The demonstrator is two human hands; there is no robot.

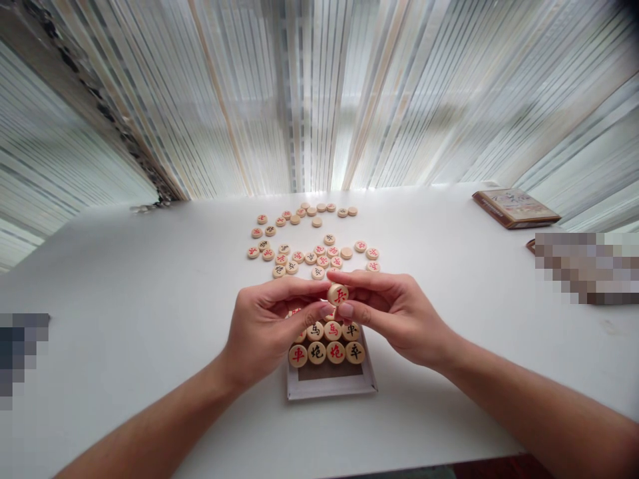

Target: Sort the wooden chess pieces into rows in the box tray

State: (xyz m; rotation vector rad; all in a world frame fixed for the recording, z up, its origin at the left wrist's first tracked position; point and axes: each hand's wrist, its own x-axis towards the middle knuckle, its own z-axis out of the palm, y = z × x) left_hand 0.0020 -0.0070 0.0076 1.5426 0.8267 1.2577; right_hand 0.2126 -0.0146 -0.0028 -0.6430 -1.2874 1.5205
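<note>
Round wooden piece (pixel 338 295) with a red character is held between the two hands, its marked face turned toward the camera. Far to the left of the left hand, at the edge of the table (pixel 164 279), there is a dark item (pixel 22 339), blurred so that I cannot tell what it is. Beyond the left hand, a beaded cord (pixel 120 130) hangs beside the striped curtain (pixel 239 100). The left hand (pixel 262 326) has its thumb and fingers closed on the piece. Beyond both hands, many loose pieces (pixel 298 257) lie scattered, with red or black characters, and a few show a plain face. Below the hands and between the wrists is a shallow tray (pixel 332 394); its nearest row has four pieces (pixel 317 353), and the hands partly cover the rows behind. The right hand (pixel 404 319) also pinches the held piece, fingertips close to those of the left. Beyond the right hand, to its right, lies a flat brown box (pixel 516 207), and nearer, a blurred item (pixel 586 269).
</note>
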